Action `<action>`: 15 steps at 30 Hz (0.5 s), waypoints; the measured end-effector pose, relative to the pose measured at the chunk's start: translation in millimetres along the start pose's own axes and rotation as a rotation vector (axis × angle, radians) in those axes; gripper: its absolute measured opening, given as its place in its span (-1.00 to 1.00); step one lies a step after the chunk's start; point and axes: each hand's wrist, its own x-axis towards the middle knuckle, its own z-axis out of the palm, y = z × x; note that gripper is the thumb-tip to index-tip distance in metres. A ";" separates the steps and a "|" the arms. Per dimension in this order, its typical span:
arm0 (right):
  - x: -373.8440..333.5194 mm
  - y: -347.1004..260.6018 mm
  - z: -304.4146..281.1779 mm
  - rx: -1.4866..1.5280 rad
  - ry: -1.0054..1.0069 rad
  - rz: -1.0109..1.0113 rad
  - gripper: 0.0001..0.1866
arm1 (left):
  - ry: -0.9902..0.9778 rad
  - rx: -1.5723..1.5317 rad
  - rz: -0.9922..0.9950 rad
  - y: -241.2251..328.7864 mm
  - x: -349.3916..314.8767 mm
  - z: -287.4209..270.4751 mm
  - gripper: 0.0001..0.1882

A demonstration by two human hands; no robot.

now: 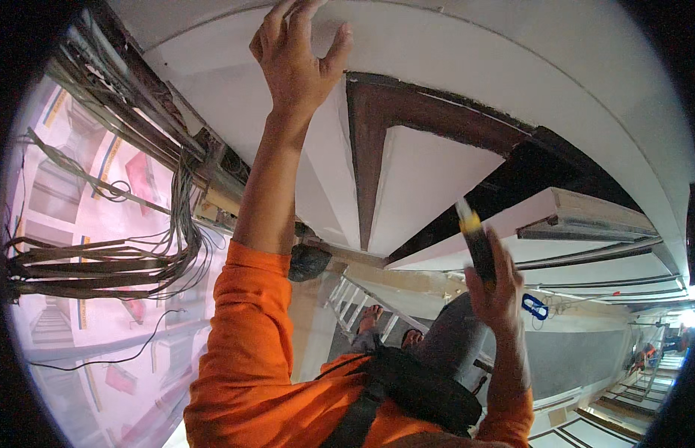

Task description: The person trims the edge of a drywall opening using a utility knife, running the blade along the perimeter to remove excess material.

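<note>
My left hand (297, 60) is raised overhead against a white panel (392, 37). Its thumb stands apart from the fingers, and it appears to hold nothing. Lower and to the right, my right hand (498, 287) is closed around a hand tool (478, 250) with a black-and-yellow handle and a short pale tip pointing up. Blur hides the exact kind of tool; its tip is apart from the panels. Between my hands are a brown V-shaped frame strip (377, 123) and a dark gap (534, 168). A white panel section with a ragged edge (556, 205) hangs beside the gap.
Bundled cables (101, 276) hang at the left before a pink printed sheet (123, 328). Below stand a metal ladder (351, 302) and, partly hidden, another person (413, 337). A blue-and-white object (535, 306) hangs at the right. Long panel edges run toward a bright light (689, 319).
</note>
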 end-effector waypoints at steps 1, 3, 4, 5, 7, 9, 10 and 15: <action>28.6 -15.5 2.4 -0.010 0.028 -0.046 -0.38 | 0.005 -0.005 -0.004 2.2 1.1 0.6 -0.50; 79.0 -32.6 6.9 -0.060 0.050 -0.160 -0.42 | 0.001 0.015 0.003 1.6 0.2 0.4 -0.50; 99.8 -40.6 6.4 -0.118 0.051 -0.218 -0.44 | 0.021 0.007 0.013 -3.2 0.0 3.6 -0.51; 115.9 -45.9 5.9 -0.171 0.058 -0.241 -0.46 | 0.044 -0.005 0.025 -7.7 -0.9 8.7 -0.52; 139.0 -49.6 8.5 -0.272 0.066 -0.287 -0.48 | 0.065 -0.019 0.032 -9.6 -1.2 9.6 -0.53; 149.6 -47.1 13.9 -0.282 0.094 -0.310 -0.52 | 0.072 -0.027 0.016 -4.6 -0.5 7.8 -0.54; 151.5 -45.6 16.3 -0.287 0.109 -0.321 -0.53 | 0.089 -0.023 0.028 -4.7 0.4 9.8 -0.54; 151.8 -41.2 20.2 -0.235 0.146 -0.279 -0.60 | 0.117 -0.025 0.010 -8.1 -4.3 17.0 -0.55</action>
